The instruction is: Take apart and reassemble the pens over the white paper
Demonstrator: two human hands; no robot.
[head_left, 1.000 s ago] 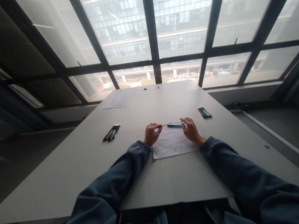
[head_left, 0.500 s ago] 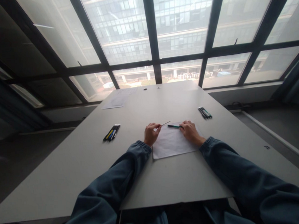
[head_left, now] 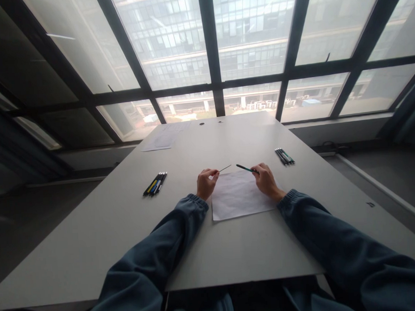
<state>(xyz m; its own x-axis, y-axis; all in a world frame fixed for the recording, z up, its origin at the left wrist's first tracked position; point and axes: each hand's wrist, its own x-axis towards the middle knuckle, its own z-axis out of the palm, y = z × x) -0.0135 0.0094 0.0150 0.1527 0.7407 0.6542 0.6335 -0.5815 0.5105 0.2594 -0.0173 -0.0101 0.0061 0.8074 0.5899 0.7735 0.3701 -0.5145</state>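
My left hand point(head_left: 206, 183) is closed in a pinch on a thin dark rod point(head_left: 225, 168), perhaps a pen refill, whose free end points right and up. My right hand point(head_left: 265, 179) is closed on a green and black pen point(head_left: 245, 168), held above the table with its tip pointing left toward the rod. The two tips are a short gap apart. Under both hands lies a white sheet of paper point(head_left: 238, 200) on the grey table point(head_left: 134, 215).
A bundle of several pens point(head_left: 155, 183), some yellow and blue, lies to the left. Another bundle of dark and green pens point(head_left: 284, 156) lies to the right. A second paper sheet point(head_left: 160, 140) sits at the far left end, below large windows.
My right hand has picked the green pen up off the paper and raised it. My left hand has lifted slightly with the thin rod, moving it a little left.
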